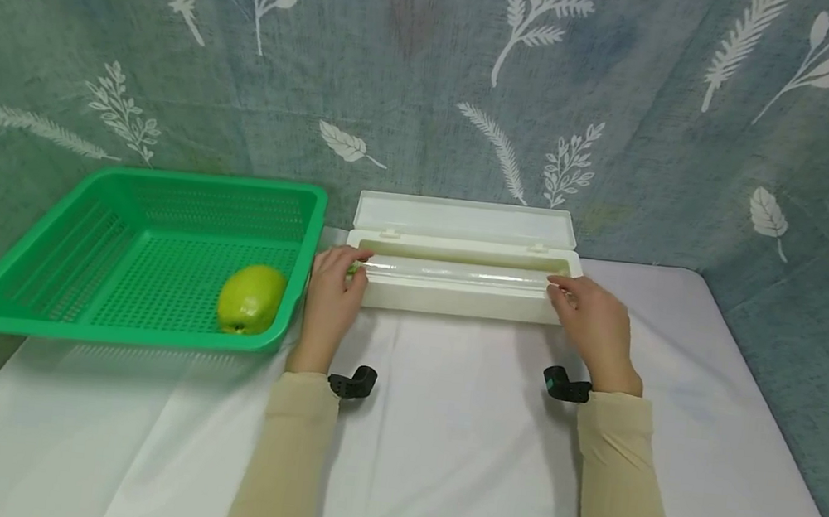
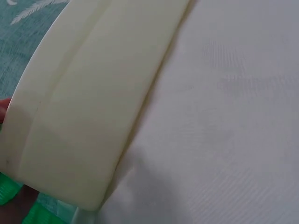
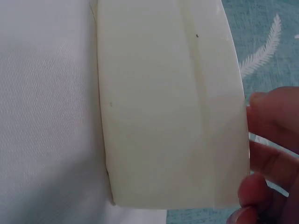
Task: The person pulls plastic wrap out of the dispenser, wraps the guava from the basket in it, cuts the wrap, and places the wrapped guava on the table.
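Observation:
A white cling film dispenser box (image 1: 455,302) lies lengthwise near the back of the white-covered table, its hinged lid (image 1: 463,220) raised. Along its trough sits a shiny roll of cling film (image 1: 458,273). My left hand (image 1: 335,291) holds the roll's left end between thumb and index finger, where a bit of green shows. At the opposite end my right hand (image 1: 592,321) grips the roll with bent thumb and fingers. Both wrist views mostly show the box's front wall (image 2: 93,102); right fingers (image 3: 275,158) appear beyond its edge, while the roll is hidden there.
Left of the box stands a green plastic basket (image 1: 133,338), close beside my left hand. A yellow-green fruit (image 1: 251,299) lies in its front right corner. Behind the table hangs a grey-green cloth (image 1: 416,84) with white leaf patterns. Each wrist wears a black camera band.

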`<state>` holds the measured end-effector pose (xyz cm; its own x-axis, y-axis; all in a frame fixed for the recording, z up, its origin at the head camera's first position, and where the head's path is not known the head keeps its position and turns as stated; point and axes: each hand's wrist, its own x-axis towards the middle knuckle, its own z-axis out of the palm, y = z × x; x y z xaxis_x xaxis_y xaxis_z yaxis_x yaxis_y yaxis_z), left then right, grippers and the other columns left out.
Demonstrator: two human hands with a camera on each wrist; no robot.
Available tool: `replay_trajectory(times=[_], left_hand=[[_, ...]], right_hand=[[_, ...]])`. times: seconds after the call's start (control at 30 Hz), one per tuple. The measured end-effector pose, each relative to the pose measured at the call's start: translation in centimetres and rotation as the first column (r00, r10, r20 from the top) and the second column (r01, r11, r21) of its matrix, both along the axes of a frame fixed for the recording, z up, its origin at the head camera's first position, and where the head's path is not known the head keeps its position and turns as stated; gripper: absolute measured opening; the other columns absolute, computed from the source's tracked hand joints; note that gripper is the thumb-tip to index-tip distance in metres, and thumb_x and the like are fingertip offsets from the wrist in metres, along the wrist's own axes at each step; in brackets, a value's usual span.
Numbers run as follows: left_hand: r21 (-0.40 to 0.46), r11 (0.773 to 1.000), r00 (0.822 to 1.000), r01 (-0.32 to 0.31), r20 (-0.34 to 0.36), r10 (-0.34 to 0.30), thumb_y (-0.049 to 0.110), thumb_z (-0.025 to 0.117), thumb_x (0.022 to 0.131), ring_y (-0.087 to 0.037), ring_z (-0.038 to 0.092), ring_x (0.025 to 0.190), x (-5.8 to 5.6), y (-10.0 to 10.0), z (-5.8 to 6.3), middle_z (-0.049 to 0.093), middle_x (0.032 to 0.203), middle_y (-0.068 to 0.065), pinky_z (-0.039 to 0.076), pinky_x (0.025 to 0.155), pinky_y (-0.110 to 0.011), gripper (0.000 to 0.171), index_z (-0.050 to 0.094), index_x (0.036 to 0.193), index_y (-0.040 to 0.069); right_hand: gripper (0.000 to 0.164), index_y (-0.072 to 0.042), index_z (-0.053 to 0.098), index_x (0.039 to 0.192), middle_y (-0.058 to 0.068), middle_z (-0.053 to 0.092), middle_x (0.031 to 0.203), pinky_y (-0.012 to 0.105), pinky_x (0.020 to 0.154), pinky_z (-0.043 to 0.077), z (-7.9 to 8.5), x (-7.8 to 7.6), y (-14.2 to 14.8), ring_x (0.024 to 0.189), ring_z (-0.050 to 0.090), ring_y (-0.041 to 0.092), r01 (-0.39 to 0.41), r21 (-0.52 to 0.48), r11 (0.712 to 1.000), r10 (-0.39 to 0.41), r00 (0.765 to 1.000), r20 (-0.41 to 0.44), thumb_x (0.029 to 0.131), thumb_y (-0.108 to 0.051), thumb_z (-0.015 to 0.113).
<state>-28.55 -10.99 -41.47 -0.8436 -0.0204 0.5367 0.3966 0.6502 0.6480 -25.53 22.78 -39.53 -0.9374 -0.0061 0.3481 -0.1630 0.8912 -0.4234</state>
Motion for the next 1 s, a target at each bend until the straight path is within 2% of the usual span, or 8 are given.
replay_trajectory(times=[0.13,0.27,0.4,0.53,0.67,0.9,1.0], left_hand=[[-0.075,0.997,0.999,0.014,0.047,-0.01,0.016,0.055,0.087,-0.024,0.038,0.109,0.1,0.1,0.3,0.055,0.102,-0.004,0.028,0.095,-0.038,0.022,0.062,0.106,0.009],[-0.114,0.993,0.997,0.011,0.071,-0.003,0.02,0.056,0.087,-0.025,0.035,0.111,0.2,0.3,0.5,0.053,0.102,-0.004,0.028,0.094,-0.04,0.015,0.066,0.096,0.012],[-0.133,0.991,0.998,-0.012,0.061,0.02,0.021,0.057,0.087,-0.025,0.035,0.111,0.1,0.5,0.7,0.053,0.098,-0.004,0.028,0.095,-0.039,0.013,0.067,0.088,0.012],[-0.145,0.989,0.997,-0.03,0.065,0.04,0.021,0.058,0.087,-0.025,0.035,0.111,0.1,0.7,0.8,0.054,0.096,-0.004,0.03,0.093,-0.037,0.013,0.067,0.087,0.011],[-0.148,0.988,0.995,-0.04,0.08,0.052,0.021,0.059,0.087,-0.025,0.035,0.112,0.1,0.8,1.0,0.055,0.097,-0.005,0.029,0.095,-0.038,0.014,0.067,0.087,0.009],[-0.164,0.985,0.998,-0.058,0.009,0.061,0.016,0.06,0.086,-0.026,0.04,0.112,0.0,1.1,0.8,0.062,0.09,-0.005,0.027,0.096,-0.034,0.01,0.065,0.083,0.008],[-0.16,0.985,0.998,-0.07,-0.013,0.069,0.015,0.06,0.085,-0.026,0.041,0.112,0.0,1.2,0.7,0.063,0.087,-0.005,0.027,0.097,-0.032,0.009,0.065,0.081,0.008]], right_hand=[[0.029,-0.011,0.067,0.105,0.008,0.062,0.095,0.041,0.06,0.043,0.3,0.1,-0.6,0.073,0.058,0.025,0.003,0.038,0.999,-0.002,1.0,-0.012,0.089,-0.032,0.053],[0.029,-0.009,0.068,0.102,0.01,0.061,0.094,0.041,0.059,0.043,0.4,0.1,-1.0,0.073,0.058,0.027,0.018,0.057,0.998,-0.018,1.0,-0.006,0.09,-0.03,0.052],[0.026,-0.01,0.066,0.105,0.01,0.063,0.094,0.039,0.055,0.04,0.3,-0.3,-0.8,0.067,0.055,0.026,0.046,0.036,0.998,-0.046,0.999,-0.009,0.09,-0.021,0.049],[0.029,-0.011,0.066,0.105,0.009,0.064,0.092,0.035,0.052,0.036,0.1,-0.6,-0.6,0.06,0.049,0.023,0.072,-0.008,0.997,-0.073,0.997,-0.029,0.087,-0.012,0.044],[0.027,-0.011,0.068,0.102,0.01,0.065,0.091,0.034,0.052,0.034,0.0,-0.7,-0.5,0.056,0.046,0.023,0.065,-0.029,0.997,-0.066,0.997,-0.049,0.088,-0.009,0.044],[0.026,-0.014,0.066,0.107,0.007,0.062,0.079,0.031,0.049,0.029,-0.1,-0.5,-0.4,0.052,0.04,0.02,0.034,-0.045,0.998,-0.035,0.999,-0.018,0.089,-0.014,0.047],[0.027,-0.015,0.066,0.108,0.007,0.062,0.081,0.031,0.049,0.029,0.0,-0.4,-0.4,0.053,0.04,0.021,0.029,-0.047,0.998,-0.029,1.0,0.002,0.09,-0.015,0.046]])
